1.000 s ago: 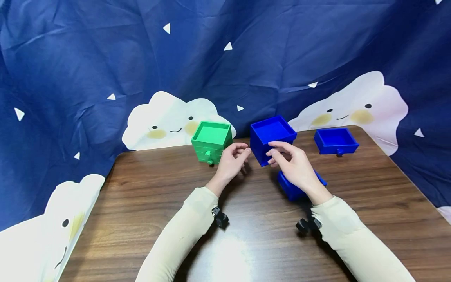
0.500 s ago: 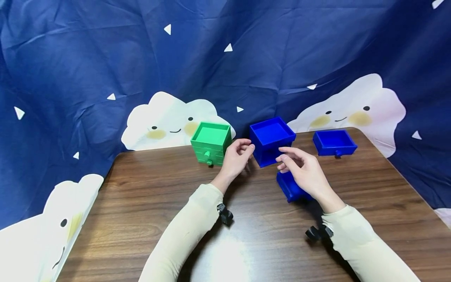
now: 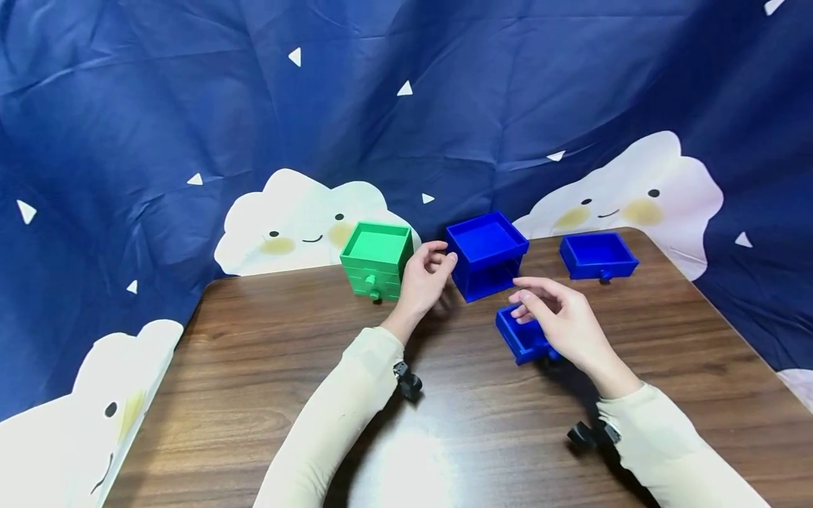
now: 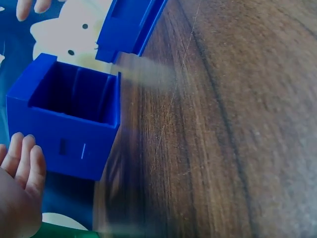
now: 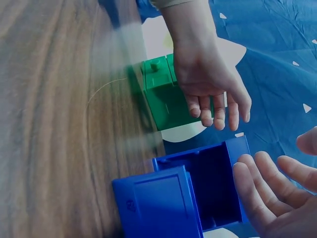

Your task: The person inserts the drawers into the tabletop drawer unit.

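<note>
A blue toy cabinet [image 3: 485, 240] stands at the table's back with its front cavity bare; the right wrist view shows that cabinet's dark hollow [image 5: 213, 183]. Beside its left wall is my left hand [image 3: 424, 282], fingers loosely bent and holding nothing. My right hand [image 3: 568, 324] hovers above and to the right of a small blue drawer [image 3: 519, 337], partly covering it in the head view. Its fingers are relaxed with nothing between them. In the left wrist view, the left hand's fingertips [image 4: 29, 144] are right at the cabinet's side wall.
A green toy cabinet [image 3: 379, 247] with small round knobs is left of my left hand. Another blue drawer [image 3: 600, 255] lies at the back right, knob facing front. Behind the wooden table [image 3: 273, 367] hangs a dark blue cloth [image 3: 356, 106] with clouds.
My right hand has drawn back from the blue cabinet, toward the front and right, uncovering its cavity and more of the near drawer. My left hand has shifted slightly forward, closer to the cabinet's side.
</note>
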`<act>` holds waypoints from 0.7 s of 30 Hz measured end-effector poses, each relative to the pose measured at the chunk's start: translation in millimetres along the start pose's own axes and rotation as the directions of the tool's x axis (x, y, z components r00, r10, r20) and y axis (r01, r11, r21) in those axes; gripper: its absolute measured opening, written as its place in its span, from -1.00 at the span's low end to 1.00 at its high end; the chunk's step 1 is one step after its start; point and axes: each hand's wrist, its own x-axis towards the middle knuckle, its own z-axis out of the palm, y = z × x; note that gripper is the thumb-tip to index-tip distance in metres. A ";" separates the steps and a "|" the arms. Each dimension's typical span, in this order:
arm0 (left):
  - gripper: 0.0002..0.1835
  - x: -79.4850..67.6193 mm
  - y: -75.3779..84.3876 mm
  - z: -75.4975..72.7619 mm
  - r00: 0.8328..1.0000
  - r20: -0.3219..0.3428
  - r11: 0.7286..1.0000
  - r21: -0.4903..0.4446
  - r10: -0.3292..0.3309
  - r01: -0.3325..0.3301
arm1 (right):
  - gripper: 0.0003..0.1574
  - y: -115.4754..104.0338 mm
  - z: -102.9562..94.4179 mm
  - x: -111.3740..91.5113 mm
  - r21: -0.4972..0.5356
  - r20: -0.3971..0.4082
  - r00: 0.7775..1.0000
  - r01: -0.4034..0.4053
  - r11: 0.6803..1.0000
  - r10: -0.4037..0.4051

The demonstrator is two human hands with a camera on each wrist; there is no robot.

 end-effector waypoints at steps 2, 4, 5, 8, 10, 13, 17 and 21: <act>-0.62 1.4 0.3 1.1 1.000 -0.010 1.000 0.015 0.007 -0.006 | -0.62 0.7 -2.0 -2.9 0.001 0.003 1.000 -0.004 1.000 0.004; -0.61 3.0 -0.1 2.0 1.000 -0.016 0.999 0.036 0.016 -0.015 | -0.62 1.5 -3.9 -6.0 -0.009 0.006 1.000 -0.015 1.000 0.015; -0.60 3.6 -0.6 2.4 1.000 -0.018 0.999 0.044 0.020 -0.019 | -0.62 1.9 -4.7 -7.7 -0.011 0.008 1.000 -0.021 1.000 0.022; -0.56 6.0 -2.5 4.1 0.999 -0.019 0.998 0.057 0.036 -0.035 | -0.61 2.9 -6.9 -12.3 -0.024 0.013 0.999 -0.041 0.999 0.042; -0.55 7.7 -3.5 5.2 0.999 -0.020 0.997 0.059 0.048 -0.047 | -0.61 3.3 -8.1 -14.7 -0.024 0.014 0.999 -0.047 0.999 0.047; -0.54 10.3 -4.4 7.2 0.998 -0.022 0.997 0.056 0.061 -0.060 | -0.61 4.2 -10.4 -17.4 -0.029 0.010 0.999 -0.047 0.998 0.047; -0.53 14.1 -4.5 10.7 0.998 -0.016 0.997 0.055 0.063 -0.062 | -0.63 7.1 -14.4 -20.8 -0.028 0.000 0.999 -0.037 0.999 0.037; -0.53 16.9 -4.5 13.5 0.999 0.003 0.996 0.070 0.052 -0.052 | -0.63 9.8 -16.0 -25.5 0.007 0.003 1.000 -0.027 1.000 0.027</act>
